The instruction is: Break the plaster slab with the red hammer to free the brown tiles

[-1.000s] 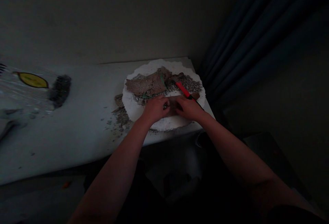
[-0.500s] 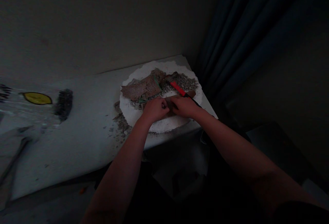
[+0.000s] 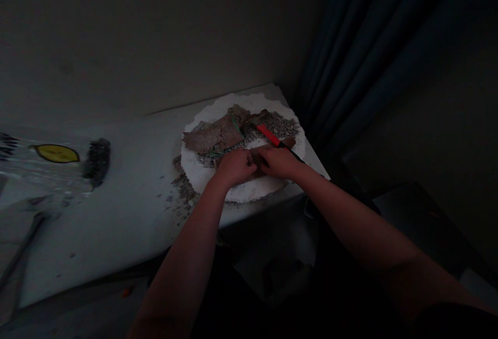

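My left hand (image 3: 235,166) and my right hand (image 3: 277,162) are close together over a round white board (image 3: 252,192) with a ragged edge. The fingers of both are curled on a long brown strip (image 3: 289,142), whose right end shows past my right hand. The light is dim, so its material is unclear, and my fingers hide its middle. A cutter-like tool with a red and black handle (image 3: 268,135) lies just behind my right hand. Behind my left hand rests a brown, pitted slab (image 3: 213,135) with green edges.
Grey crumbs (image 3: 280,123) are heaped at the board's back right, and more debris (image 3: 185,187) has spilled at its left. On the white table (image 3: 128,194) lies a clear plastic package with a yellow label (image 3: 57,153). Dark curtains (image 3: 361,54) hang at right.
My hands stay at nearly the same spot on the brown strip, with only slight finger movement. The view has shifted a little.
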The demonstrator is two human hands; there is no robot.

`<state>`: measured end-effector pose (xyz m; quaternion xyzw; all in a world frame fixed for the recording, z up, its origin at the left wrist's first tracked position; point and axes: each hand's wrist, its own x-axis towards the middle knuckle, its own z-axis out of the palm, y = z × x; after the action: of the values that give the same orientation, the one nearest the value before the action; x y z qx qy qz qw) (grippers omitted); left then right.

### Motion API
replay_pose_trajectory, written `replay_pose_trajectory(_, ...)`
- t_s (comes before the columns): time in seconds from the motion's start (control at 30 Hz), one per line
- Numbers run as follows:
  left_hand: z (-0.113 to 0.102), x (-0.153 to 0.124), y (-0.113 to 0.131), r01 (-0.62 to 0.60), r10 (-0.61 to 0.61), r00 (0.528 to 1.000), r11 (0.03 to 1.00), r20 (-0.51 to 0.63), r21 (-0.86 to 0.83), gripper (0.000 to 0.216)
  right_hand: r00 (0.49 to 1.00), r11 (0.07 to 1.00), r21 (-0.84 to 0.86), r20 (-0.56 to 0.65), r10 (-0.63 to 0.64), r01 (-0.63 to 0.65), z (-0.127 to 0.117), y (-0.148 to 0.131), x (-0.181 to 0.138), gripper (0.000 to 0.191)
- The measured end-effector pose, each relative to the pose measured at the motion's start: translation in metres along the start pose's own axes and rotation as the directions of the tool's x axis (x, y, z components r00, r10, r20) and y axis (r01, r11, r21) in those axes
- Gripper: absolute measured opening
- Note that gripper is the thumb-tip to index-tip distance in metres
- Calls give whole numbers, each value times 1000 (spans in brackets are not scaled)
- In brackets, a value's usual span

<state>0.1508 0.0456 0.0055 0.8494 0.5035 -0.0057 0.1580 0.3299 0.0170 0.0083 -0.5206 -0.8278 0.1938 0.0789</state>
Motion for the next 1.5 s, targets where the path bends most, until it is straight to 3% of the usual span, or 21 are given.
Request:
replay_pose_trajectory(0.53,1,5,-4,-33,31,999,999,28,37,19,1000,1000,-16,4,3,-3,0,0,1,26)
replay_pose_trajectory(0.87,2,2,-10,-32,32,999,997,11,-76,14,1000,1000,-8,-3,-8,8,1,1,0,28)
replay_pose_trajectory(1.5,-7,2,0,14,-12,997,1000,73,-26,16,1000,1000,-31,0,-1,1,4,2,1,26)
